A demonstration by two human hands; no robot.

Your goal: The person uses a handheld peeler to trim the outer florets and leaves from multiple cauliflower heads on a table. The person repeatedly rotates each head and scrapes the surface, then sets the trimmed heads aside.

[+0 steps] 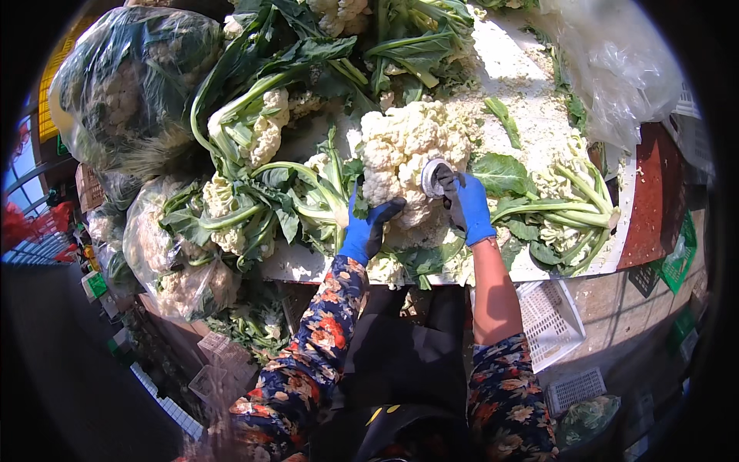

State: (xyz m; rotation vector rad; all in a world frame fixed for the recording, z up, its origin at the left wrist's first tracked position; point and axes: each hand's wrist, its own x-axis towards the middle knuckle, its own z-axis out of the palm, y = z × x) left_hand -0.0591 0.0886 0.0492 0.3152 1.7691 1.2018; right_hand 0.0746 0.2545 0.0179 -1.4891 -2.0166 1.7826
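Observation:
A pale cauliflower head [413, 141], or a tight heap of its florets, lies on the white tabletop [502, 43] in front of me. My left hand [368, 226], in a blue and dark grey work glove, grips its lower left edge, thumb along the front. Its fingertips are partly hidden by a green leaf. Thick cauliflower stalks [326, 202] lie just left of that hand. My right hand [466, 202], gloved alike, holds a round, light-coloured ring-shaped tool [432, 178] against the right side of the florets. The tool's far side and any blade are hidden.
Leafy cauliflowers [254, 127] crowd the left and back. Plastic bags of cauliflower [135, 86] stand at the left. A trimmed stalk with leaves [583, 216] lies right, below clear plastic sheeting [618, 69]. A white crate [548, 323] sits below the table's front edge.

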